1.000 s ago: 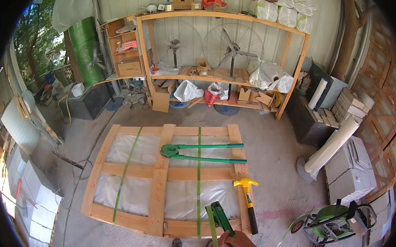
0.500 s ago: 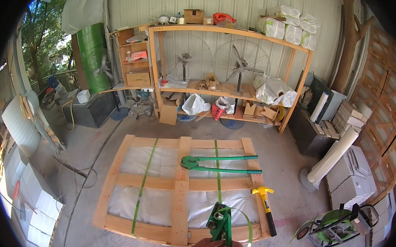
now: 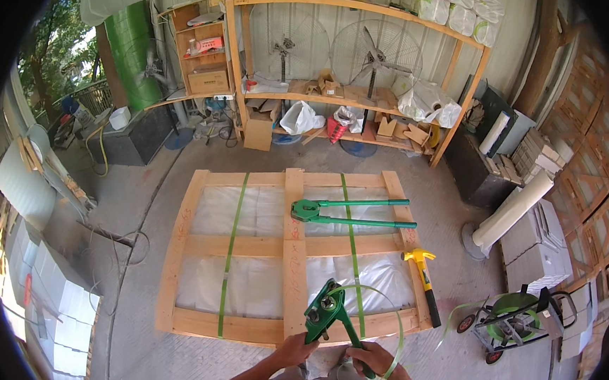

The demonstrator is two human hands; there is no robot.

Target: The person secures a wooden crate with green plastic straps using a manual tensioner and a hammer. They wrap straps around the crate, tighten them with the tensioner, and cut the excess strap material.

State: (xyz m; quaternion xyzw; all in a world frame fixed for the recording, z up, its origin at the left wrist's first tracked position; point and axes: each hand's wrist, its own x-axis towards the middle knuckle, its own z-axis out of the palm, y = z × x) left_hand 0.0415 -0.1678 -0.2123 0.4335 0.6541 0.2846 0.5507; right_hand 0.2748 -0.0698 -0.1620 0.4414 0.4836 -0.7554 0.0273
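Far L: pale block stacks (image 3: 62, 318) at the edge of view. Next, a low wooden crate (image 3: 177, 252), pale planks w/ white plastic sheeting in the gaps, flat on the grey concrete floor. A green strap (image 3: 230, 255) crosses its L half, front to back.

Approx. centre, at the crate's near edge: L hand (image 3: 296, 350), fingers curled round the lower end of the green hand tool's (image 3: 325, 311) body. Tool is held up, tilted, top leaning L: chunky metallic-green body, scuffed, w/ a round silver part nr the top & a dark part on its L side. A long green lever slants from the body down to the R. Behind, on the crate, long-handled green cutters (image 3: 307, 211) lie w/ handles pointing R, over a 2nd strap (image 3: 355, 264).

R hand (image 3: 372, 359): closed round the lever's lower end, apart from L hand. A loose green strap (image 3: 400, 329) arcs from the tool's top out R, then down by the R wrist.

Further R: yellow claw hammer (image 3: 423, 276), black grip, on the crate's R edge. Far R: wheeled cart (image 3: 514, 321) w/ a green strap coil, on the floor.
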